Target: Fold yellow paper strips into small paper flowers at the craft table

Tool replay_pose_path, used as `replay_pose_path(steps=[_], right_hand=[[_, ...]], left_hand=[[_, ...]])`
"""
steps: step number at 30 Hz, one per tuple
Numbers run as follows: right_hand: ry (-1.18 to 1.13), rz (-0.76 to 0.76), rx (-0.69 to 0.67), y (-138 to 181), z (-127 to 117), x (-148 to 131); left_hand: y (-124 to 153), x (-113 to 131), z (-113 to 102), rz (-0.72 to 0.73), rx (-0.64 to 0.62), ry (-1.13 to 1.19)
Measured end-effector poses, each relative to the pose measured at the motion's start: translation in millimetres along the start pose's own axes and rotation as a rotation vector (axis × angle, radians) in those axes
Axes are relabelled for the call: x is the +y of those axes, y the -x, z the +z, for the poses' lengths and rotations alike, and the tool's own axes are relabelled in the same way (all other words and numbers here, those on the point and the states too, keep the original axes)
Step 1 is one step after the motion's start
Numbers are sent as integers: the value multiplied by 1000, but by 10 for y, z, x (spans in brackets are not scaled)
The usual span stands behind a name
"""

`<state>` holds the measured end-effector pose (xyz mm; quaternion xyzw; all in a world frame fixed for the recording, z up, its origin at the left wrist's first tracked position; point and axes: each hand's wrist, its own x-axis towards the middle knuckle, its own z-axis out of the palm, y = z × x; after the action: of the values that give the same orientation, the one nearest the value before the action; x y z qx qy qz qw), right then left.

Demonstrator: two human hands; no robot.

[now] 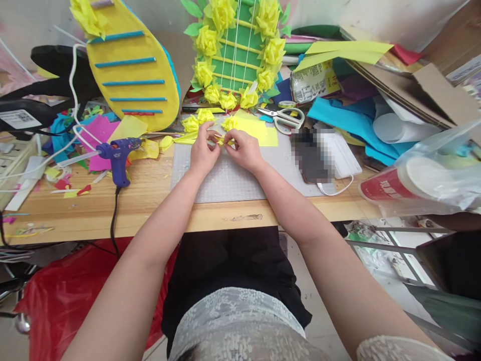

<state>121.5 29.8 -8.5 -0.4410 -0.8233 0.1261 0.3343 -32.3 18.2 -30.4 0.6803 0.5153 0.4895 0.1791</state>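
Both my hands meet over a grey cutting mat (225, 180) on a wooden table (124, 205). My left hand (203, 150) and my right hand (244, 148) are both pinched on a small strip of yellow paper (223, 141) held between their fingertips. Just beyond the hands lie finished yellow paper flowers (199, 120) and a flat yellow sheet (259, 131). Behind them stands a green craft piece (236, 55) rimmed with yellow flowers and strung with white threads.
A purple glue gun (118, 155) with a black cord stands left of the mat. Scissors (283, 118) lie at the back right. A yellow foam shape with blue bars (131, 65) leans at the back left. A face mask (340, 158), a red paper cup in a plastic bag (391, 185) and coloured felt sheets (349, 115) crowd the right.
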Motion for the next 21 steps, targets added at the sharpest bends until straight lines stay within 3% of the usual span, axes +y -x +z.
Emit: replay_pose_path(steps=[13,21], right_hand=[[-31,32,-45,-8,-83,25],[-254,123,-111,-9,-128,73]], left_hand=[[20,52,-44,-65,-7,-40],[23,31,-58,-151,-85,50]])
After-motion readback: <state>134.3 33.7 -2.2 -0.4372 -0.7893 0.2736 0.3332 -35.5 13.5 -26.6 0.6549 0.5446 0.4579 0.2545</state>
